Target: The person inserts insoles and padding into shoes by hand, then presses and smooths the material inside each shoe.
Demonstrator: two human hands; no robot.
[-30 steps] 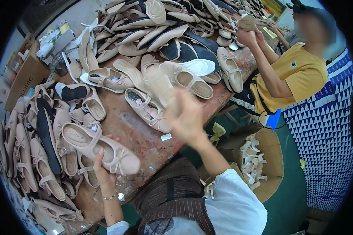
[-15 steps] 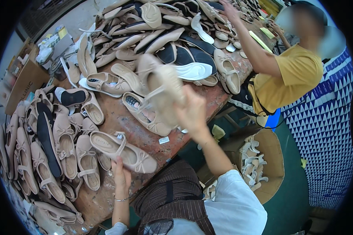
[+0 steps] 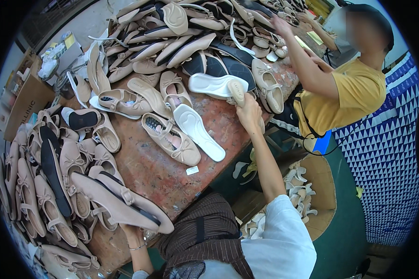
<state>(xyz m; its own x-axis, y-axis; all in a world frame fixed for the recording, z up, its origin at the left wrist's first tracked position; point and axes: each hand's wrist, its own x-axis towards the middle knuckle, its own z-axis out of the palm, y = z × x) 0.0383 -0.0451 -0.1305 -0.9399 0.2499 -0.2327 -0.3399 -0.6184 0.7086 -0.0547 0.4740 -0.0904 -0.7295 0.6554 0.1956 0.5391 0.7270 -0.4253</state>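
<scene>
1. The left hand (image 3: 131, 232) was low, by the near edge of the red-brown table (image 3: 135, 151), with two beige shoes (image 3: 109, 197) over it. The shoes hid most of its fingers, so I could not tell how tightly they pressed.
2. The two beige shoes were side by side, with their outsides turned up. Maybe they were kept close so that one hand could hold both.
3. The right hand (image 3: 250, 114) reached out, pinching a beige insole (image 3: 236, 92) between thumb and fingers. One round end poked up past the hand, in front of a white insole (image 3: 207, 85). Maybe it was held by a small bit because it was thin and light.
4. Another white insole (image 3: 201, 135) was on the table, just beside a strap shoe (image 3: 187, 152).
5. Shoes were heaped at the left (image 3: 28, 200) and at the back (image 3: 186, 50), perhaps to be near the hands.
6. Half a second before, the left hand held one shoe with its inside showing. The right hand was nearer the middle with a blurry beige thing, which mostly hid the lower white insole.
</scene>
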